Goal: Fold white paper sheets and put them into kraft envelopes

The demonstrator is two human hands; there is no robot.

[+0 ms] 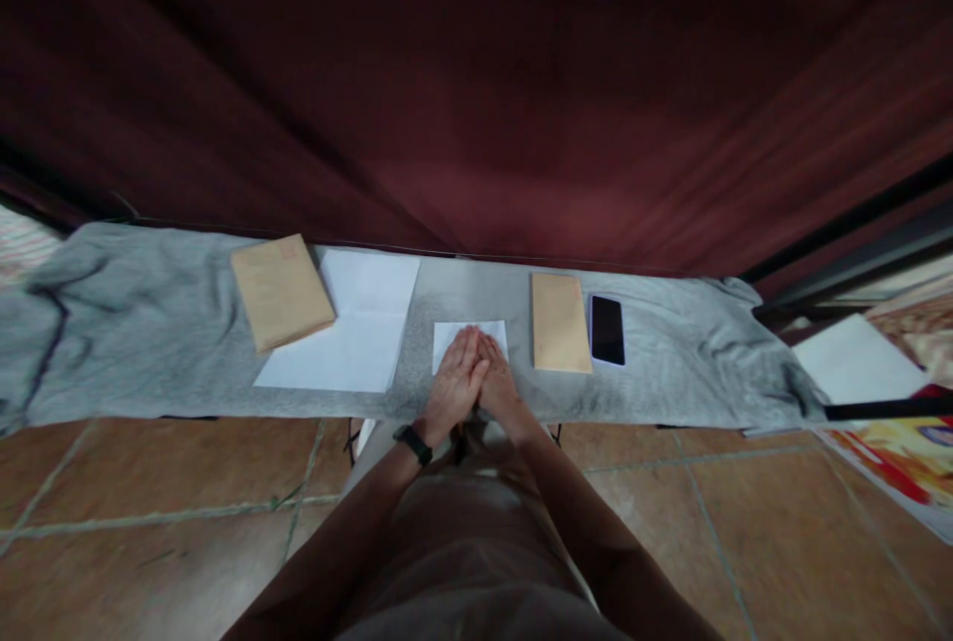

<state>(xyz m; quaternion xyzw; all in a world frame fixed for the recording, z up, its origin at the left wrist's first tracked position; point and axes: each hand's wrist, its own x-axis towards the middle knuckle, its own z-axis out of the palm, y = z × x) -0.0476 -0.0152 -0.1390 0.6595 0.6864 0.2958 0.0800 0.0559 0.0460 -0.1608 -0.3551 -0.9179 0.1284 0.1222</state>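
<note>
Both hands [476, 378] flat on folded paper [471, 337]

White folded paper [471, 335], tan envelopes [561, 321], black phone [608, 329], grey cloth [149, 323], maroon curtain [476, 85].

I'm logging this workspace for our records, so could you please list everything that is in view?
folded white paper: one, white, centre of the table, under both hands
large white sheet: one, white, left of the folded paper
stack of brown envelopes: one, tan, overlapping the large sheet's left corner
brown envelope: one, tan, right of the folded paper
phone: one, black screen, beside the brown envelope's right edge
grey cloth: one, grey, covering the table
curtain: one, dark red, behind the table
tiled floor: terracotta, below the table
wristband: one, black, left wrist
left hand: flat on the folded paper
right hand: flat on the paper, touching the left
</note>
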